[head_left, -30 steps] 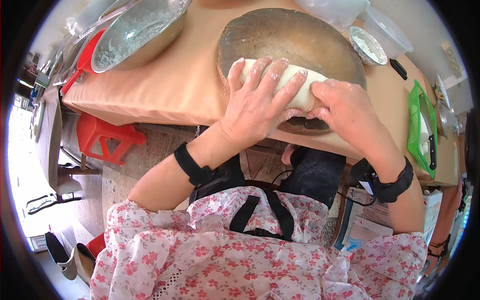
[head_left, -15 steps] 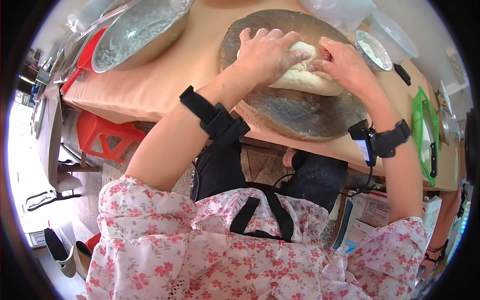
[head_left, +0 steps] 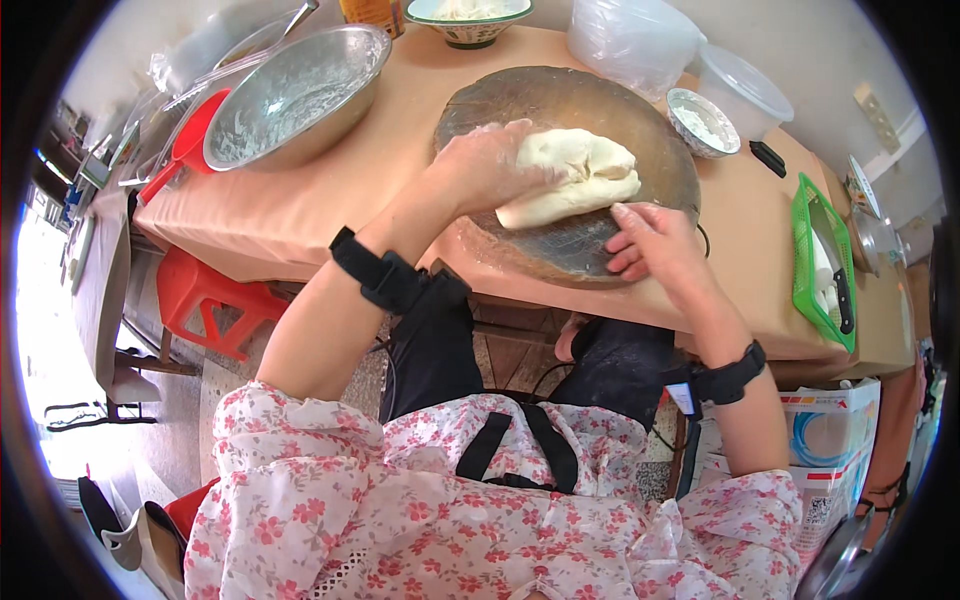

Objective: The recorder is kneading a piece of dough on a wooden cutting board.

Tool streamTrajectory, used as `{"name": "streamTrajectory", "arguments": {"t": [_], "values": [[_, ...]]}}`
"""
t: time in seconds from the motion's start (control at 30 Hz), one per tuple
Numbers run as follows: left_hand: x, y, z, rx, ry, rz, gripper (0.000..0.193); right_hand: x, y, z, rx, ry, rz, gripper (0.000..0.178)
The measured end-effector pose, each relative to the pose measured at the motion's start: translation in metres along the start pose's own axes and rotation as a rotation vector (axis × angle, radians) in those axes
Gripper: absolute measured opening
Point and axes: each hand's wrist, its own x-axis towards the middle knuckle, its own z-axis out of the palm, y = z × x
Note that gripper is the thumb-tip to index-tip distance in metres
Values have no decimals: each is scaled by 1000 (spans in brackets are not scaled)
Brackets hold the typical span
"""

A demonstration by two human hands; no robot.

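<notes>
A pale folded lump of dough (head_left: 575, 185) lies across a round, dark wooden board (head_left: 640, 115), with a crease running along its length. My left hand (head_left: 490, 165), dusted with flour, grips the dough's left end; the dough partly hides its fingers. Close to the dough's lower right end is my right hand (head_left: 655, 245), over the board's near right edge. Its fingers are loosely bent and apart, with nothing between them, and the thumb tip is next to the dough.
Left of the board stand a floury metal basin (head_left: 300, 110) and a red dipper (head_left: 192, 145). To the right are a small bowl of flour (head_left: 703, 124), a clear plastic tub (head_left: 745, 90) and a green basket (head_left: 808, 265) with a black-handled knife (head_left: 845, 300). A patterned bowl (head_left: 468, 22) stands at the back.
Both hands worked on the dough before; now my right hand has come off it and down toward the near edge. My left hand has shifted to the dough's left end. The view has tilted up.
</notes>
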Motion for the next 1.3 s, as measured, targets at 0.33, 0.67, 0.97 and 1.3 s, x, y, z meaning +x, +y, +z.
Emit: {"name": "streamTrajectory", "arguments": {"t": [0.33, 0.67, 0.97, 1.3], "values": [[-62, 31, 41, -737, 13, -125, 104, 21, -10, 18, 33, 152, -470, 49], [-75, 35, 28, -532, -101, -63, 82, 15, -60, -9, -761, 97, -718, 34], [-33, -3, 36, 27, 392, 442, 67, 18, -43, -7, -515, 98, -698, 33], [-87, 17, 62, 269, 566, 368, 63, 28, -57, -9, -643, 57, -833, 26]]}}
